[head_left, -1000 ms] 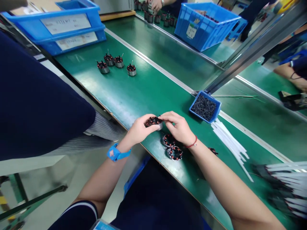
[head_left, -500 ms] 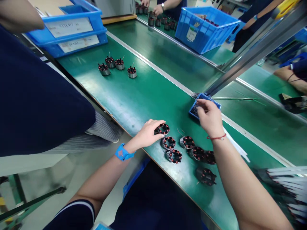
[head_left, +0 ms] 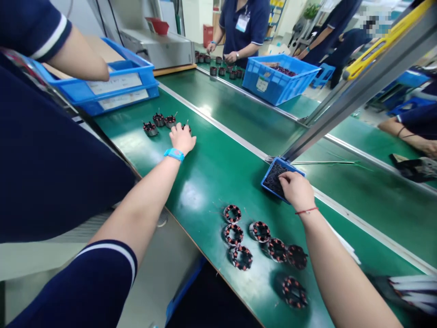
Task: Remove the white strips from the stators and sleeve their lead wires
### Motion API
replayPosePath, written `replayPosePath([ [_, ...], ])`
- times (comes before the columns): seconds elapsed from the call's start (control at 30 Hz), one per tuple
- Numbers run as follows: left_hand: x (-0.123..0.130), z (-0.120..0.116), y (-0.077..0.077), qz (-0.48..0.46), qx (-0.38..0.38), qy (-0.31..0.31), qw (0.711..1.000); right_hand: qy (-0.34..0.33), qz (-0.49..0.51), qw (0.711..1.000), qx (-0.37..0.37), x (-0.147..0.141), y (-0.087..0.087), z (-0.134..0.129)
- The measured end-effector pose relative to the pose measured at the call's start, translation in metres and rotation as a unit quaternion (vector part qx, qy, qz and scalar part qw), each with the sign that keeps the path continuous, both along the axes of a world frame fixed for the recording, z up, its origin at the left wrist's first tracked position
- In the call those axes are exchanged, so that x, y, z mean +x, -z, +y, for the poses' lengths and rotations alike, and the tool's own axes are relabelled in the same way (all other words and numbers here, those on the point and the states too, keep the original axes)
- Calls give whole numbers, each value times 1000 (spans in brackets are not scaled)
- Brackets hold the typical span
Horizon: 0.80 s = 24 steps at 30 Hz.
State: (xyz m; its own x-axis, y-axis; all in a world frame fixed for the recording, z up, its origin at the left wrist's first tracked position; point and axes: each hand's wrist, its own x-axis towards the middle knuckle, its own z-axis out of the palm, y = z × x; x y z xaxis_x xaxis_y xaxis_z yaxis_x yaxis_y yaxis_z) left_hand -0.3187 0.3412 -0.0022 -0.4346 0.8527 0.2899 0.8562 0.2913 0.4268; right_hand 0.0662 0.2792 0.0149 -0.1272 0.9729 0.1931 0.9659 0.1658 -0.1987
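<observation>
My left hand (head_left: pixel 182 139) reaches out to a motor stator (head_left: pixel 186 129) on the green bench, its fingers curled round it and covering most of it. Close by stand several more stators (head_left: pixel 159 120) with upright wire ends. A small blue box (head_left: pixel 265 183) holds many short dark pieces (head_left: pixel 274 179), thin like bits of tubing. Over its right side is my right hand (head_left: pixel 297 189), thumb and fingertips pinched together at the pieces; what they hold is too small to make out. Nearer me lies a group of ring-shaped stators (head_left: pixel 261 231) with copper windings.
Blue trays with paper labels (head_left: pixel 119 84) stand at the left beside a person's arm (head_left: pixel 80 59). A large blue crate (head_left: pixel 278 84) sits across the bench. A metal post (head_left: pixel 327 114) rises behind the small box. White sleeves (head_left: pixel 414 287) lie at lower right. Another person (head_left: pixel 242 27) works opposite.
My left hand has left the near stators and moved forward and left to the far group. My right hand has lowered into the small box, and the camera has tilted up.
</observation>
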Motion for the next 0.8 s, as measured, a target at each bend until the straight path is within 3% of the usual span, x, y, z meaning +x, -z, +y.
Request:
replayPosePath([
  [0.07,-4,2,1,8,-22,17,1000,7,63,998,11,-1,-4,-3],
  [0.17,10,-20,7,17,-23,56,998,-6,207,978,-12,-12,-13,-9],
  [0.33,64,-97,12,65,-8,190,980,-93,444,873,-181,-61,-20,-17],
  [0.47,97,-137,-2,24,-24,274,961,-35,508,815,-277,-100,-6,-14],
  [0.6,107,-125,-11,-118,-46,279,952,23,535,791,-296,-114,8,-12],
  [0.8,115,-99,11,-241,-128,341,899,33,572,759,-309,-112,12,-18],
])
